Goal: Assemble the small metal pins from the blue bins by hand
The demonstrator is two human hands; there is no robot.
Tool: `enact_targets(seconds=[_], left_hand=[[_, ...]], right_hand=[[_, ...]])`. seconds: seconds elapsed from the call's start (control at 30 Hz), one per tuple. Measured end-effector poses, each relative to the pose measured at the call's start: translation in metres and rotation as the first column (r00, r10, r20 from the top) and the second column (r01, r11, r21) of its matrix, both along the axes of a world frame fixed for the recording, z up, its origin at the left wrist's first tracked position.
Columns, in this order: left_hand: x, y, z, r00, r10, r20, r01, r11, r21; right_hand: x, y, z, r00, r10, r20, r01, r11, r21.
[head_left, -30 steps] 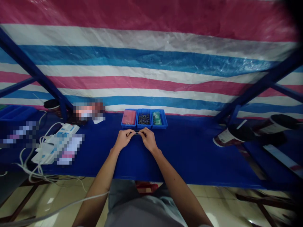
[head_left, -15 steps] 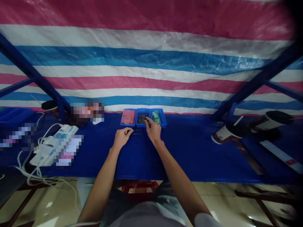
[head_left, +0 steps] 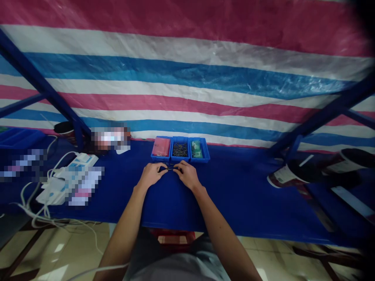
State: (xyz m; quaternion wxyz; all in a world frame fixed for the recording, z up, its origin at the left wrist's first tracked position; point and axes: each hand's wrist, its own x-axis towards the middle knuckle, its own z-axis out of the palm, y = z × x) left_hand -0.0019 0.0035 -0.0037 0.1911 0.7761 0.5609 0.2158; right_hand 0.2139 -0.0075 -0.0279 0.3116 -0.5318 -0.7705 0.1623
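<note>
My left hand [head_left: 151, 174] and my right hand [head_left: 186, 174] rest close together on the blue table [head_left: 234, 195], fingertips meeting on a small dark part [head_left: 170, 169] pinched between them. It is too small to identify. Just beyond the hands stand three small blue bins in a row: the left bin [head_left: 161, 148] holds pink pieces, the middle bin [head_left: 179, 149] holds small dark metal parts, the right bin [head_left: 197, 148] holds green pieces.
A white power strip with cables [head_left: 68, 180] lies at the left. Two tipped cylindrical containers [head_left: 288, 174] lie at the right by a blue frame strut [head_left: 316, 117]. A striped tarp [head_left: 187, 78] hangs behind the table.
Half a second ago my right hand was reaching into the middle bin. It has come back to meet my left hand over the small part.
</note>
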Motion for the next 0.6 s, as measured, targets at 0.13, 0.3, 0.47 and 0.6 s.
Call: enact_targets(seconds=[0.13, 0.3, 0.47, 0.6], left_hand=[[0.001, -0.002, -0.001, 1.0, -0.004, 0.01, 0.004, 1.0, 0.031], [0.003, -0.003, -0.002, 0.998, -0.046, 0.041, 0.043, 0.996, 0.076], [0.005, -0.004, -0.006, 0.994, -0.037, 0.102, 0.018, 0.983, 0.183], [0.008, -0.005, -0.007, 0.99, -0.061, 0.125, 0.034, 0.977, 0.211]], right_hand=[[-0.002, -0.001, -0.001, 0.997, 0.019, 0.072, -0.017, 0.999, -0.029], [-0.004, -0.002, 0.005, 0.986, 0.024, 0.167, -0.017, 0.999, -0.046], [-0.004, -0.005, 0.009, 0.967, 0.055, 0.249, -0.052, 0.998, -0.021], [-0.003, -0.006, 0.013, 0.963, 0.084, 0.258, -0.086, 0.996, -0.002]])
